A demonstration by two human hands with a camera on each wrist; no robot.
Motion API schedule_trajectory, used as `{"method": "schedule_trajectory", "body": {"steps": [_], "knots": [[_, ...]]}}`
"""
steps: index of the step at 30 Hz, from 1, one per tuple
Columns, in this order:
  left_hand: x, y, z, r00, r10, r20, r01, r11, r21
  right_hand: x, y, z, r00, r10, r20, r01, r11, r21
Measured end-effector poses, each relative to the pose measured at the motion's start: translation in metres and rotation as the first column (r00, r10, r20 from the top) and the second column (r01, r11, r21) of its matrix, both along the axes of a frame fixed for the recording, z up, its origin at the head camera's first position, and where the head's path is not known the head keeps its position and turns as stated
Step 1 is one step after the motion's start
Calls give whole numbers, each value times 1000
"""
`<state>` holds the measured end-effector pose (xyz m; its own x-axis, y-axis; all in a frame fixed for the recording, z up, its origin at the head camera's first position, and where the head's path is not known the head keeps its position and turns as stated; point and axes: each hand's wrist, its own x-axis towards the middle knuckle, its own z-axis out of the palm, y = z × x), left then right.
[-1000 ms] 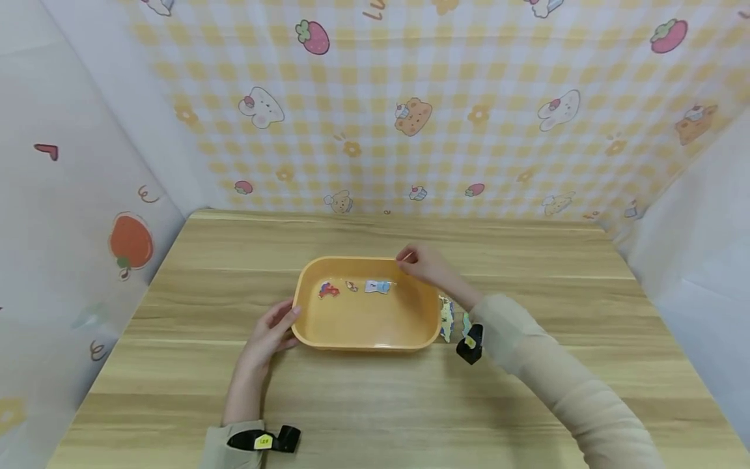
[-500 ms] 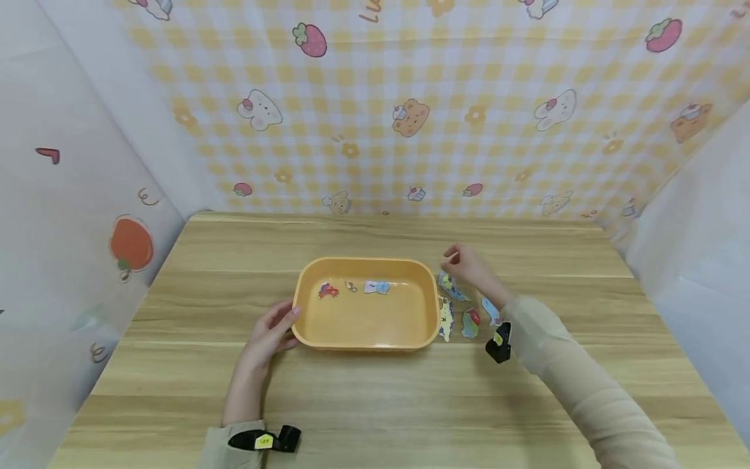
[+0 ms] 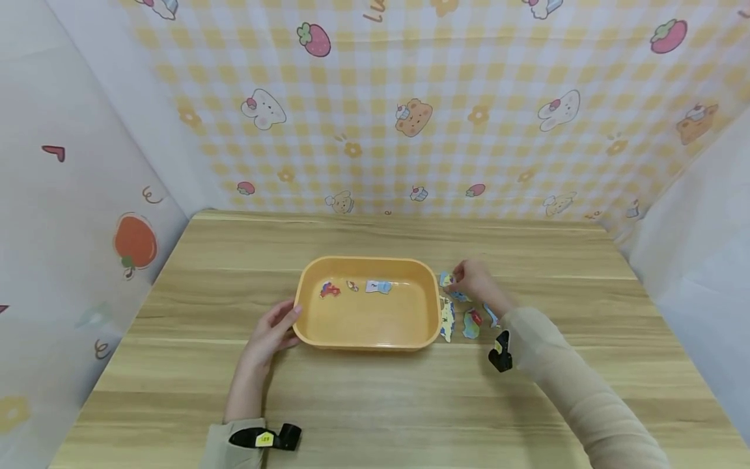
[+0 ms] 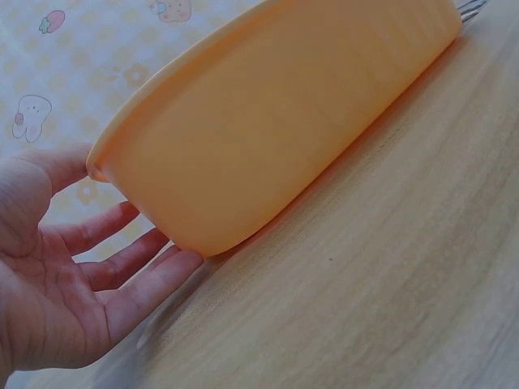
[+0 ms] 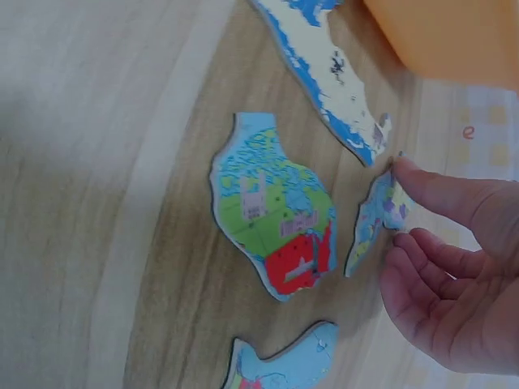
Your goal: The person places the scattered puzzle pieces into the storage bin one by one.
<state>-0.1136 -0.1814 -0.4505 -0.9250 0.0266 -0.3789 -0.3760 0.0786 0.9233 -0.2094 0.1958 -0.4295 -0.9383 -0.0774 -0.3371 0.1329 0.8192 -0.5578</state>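
Note:
My left hand (image 3: 272,332) holds the left end of a yellow plastic tray (image 3: 375,322), thumb at the rim and fingers against the outer wall, as the left wrist view shows. Beyond the tray's right end, my right hand (image 3: 477,283) pinches a blue and yellow puzzle piece (image 5: 375,212) by its edges, thumb at one side and fingertips at the other. Near that hand lie a cream and blue piece (image 3: 447,319), a green and red piece (image 5: 272,215) and a light blue piece (image 5: 292,361).
Inside the tray are a red and blue piece (image 3: 330,290), a small piece (image 3: 352,286) and a white and blue piece (image 3: 378,286). The wooden table (image 3: 375,410) meets a yellow checked cloth (image 3: 375,169) at the back.
My right hand has moved right from above the tray's far right rim, then down to the pieces beside it, and now pinches one. The left hand stays on the tray.

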Motion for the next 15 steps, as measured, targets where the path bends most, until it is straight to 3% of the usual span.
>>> {"method": "schedule_trajectory", "body": {"steps": [15], "knots": [[0,0,1,1000,-7,-2,7,1000,4,0,-3,-3,1000,-11,-22,11,1000,-13]]}}
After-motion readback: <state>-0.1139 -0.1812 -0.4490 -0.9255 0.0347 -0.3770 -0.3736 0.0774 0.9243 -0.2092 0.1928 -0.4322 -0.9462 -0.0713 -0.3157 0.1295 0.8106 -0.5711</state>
